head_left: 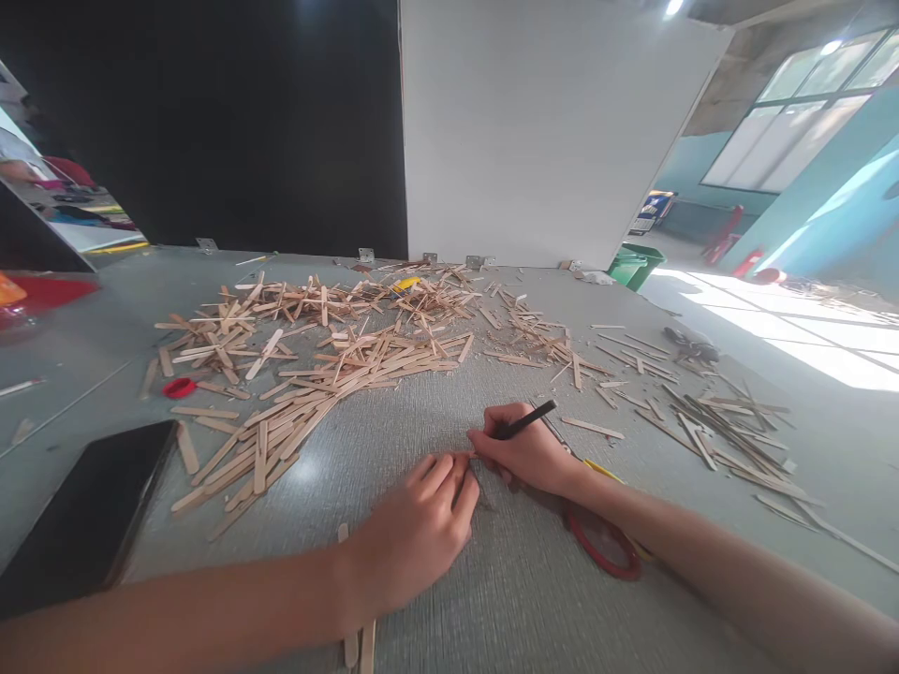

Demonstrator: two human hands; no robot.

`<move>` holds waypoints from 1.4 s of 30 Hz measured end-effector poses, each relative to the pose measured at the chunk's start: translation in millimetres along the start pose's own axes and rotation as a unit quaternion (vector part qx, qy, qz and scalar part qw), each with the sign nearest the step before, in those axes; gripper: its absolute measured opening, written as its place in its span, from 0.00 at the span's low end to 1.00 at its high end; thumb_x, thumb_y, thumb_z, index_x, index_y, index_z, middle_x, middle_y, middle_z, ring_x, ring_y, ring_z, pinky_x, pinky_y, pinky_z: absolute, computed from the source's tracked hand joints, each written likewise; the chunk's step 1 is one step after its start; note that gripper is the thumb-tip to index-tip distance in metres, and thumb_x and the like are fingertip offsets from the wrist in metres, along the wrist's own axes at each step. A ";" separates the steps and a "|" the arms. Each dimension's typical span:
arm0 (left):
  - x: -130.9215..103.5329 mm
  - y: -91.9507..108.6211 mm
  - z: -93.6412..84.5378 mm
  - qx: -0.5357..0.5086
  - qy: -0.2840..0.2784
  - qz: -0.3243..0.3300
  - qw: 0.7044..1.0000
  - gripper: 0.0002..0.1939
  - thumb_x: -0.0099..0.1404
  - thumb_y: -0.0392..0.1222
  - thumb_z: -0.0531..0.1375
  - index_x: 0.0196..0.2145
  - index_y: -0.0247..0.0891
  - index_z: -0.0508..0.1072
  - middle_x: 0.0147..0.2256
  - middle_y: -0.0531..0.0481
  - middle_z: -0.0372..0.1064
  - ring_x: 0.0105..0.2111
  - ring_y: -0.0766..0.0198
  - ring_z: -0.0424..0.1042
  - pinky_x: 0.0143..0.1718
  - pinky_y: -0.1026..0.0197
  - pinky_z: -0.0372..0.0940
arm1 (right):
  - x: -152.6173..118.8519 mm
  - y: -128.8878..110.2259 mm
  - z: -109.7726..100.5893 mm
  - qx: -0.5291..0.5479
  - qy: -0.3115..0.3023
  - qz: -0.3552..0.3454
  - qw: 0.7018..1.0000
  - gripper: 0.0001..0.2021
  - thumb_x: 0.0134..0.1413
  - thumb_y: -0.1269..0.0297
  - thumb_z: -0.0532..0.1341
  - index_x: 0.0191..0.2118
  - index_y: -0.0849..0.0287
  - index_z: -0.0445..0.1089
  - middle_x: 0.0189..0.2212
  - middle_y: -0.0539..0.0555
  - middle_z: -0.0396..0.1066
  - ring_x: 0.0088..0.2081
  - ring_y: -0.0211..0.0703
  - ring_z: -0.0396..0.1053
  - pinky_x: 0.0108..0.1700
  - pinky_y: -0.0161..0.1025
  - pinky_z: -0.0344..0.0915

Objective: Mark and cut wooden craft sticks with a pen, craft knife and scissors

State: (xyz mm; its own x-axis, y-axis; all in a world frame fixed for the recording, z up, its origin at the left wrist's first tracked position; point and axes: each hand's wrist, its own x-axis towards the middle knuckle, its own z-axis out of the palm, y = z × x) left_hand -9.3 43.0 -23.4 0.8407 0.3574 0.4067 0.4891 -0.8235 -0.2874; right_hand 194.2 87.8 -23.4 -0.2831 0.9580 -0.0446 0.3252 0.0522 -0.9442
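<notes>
In the head view my right hand (523, 449) is closed around a black pen (530, 418), its point hidden behind the fingers. My left hand (432, 520) rests on the table beside it, fingers curled down and pressed together. Between the two hands, at the left fingertips, a sliver of a wooden craft stick (473, 455) shows; most of it is hidden. Scissors with red and yellow handles (610, 562) lie partly under my right forearm. Several craft sticks (351, 648) lie under and beside my left wrist.
A wide heap of craft sticks (365, 360) spreads across the grey table (520, 599). Thin strips (737, 440) lie at right. A black phone (91, 505) and a red ring (180, 388) are at left. A black and white partition (534, 131) stands behind.
</notes>
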 end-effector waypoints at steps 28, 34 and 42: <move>-3.1 -0.5 1.6 0.013 0.002 0.014 1.000 0.13 0.64 0.28 0.56 0.44 0.23 0.78 0.44 0.33 0.77 0.46 0.45 0.76 0.49 0.48 0.70 | 1.3 2.0 0.1 0.012 0.000 0.003 1.000 0.16 0.60 0.59 0.63 0.22 0.55 0.63 0.13 0.45 0.67 0.10 0.32 0.59 0.11 0.28 0.53; -2.9 -0.2 1.7 0.014 -0.006 0.010 1.000 0.14 0.64 0.28 0.56 0.44 0.23 0.78 0.44 0.33 0.77 0.46 0.45 0.76 0.48 0.48 0.71 | -0.2 -0.3 -0.1 0.012 0.007 0.001 1.000 0.16 0.60 0.61 0.63 0.22 0.55 0.62 0.13 0.45 0.66 0.11 0.32 0.59 0.11 0.27 0.51; -2.2 -0.3 0.6 0.015 -0.002 0.013 1.000 0.14 0.64 0.28 0.56 0.44 0.22 0.78 0.44 0.32 0.77 0.45 0.45 0.76 0.47 0.48 0.72 | 1.3 0.4 1.1 0.008 0.008 -0.003 1.000 0.16 0.60 0.61 0.63 0.22 0.55 0.63 0.13 0.45 0.66 0.11 0.32 0.59 0.12 0.27 0.52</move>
State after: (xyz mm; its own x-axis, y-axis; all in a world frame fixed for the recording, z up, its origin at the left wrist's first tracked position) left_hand -11.2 42.7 -24.7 0.8538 0.3379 0.3961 0.4740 -0.8192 -0.3228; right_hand 193.0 88.8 -24.2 -0.2697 0.9623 -0.0341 0.3100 0.0532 -0.9493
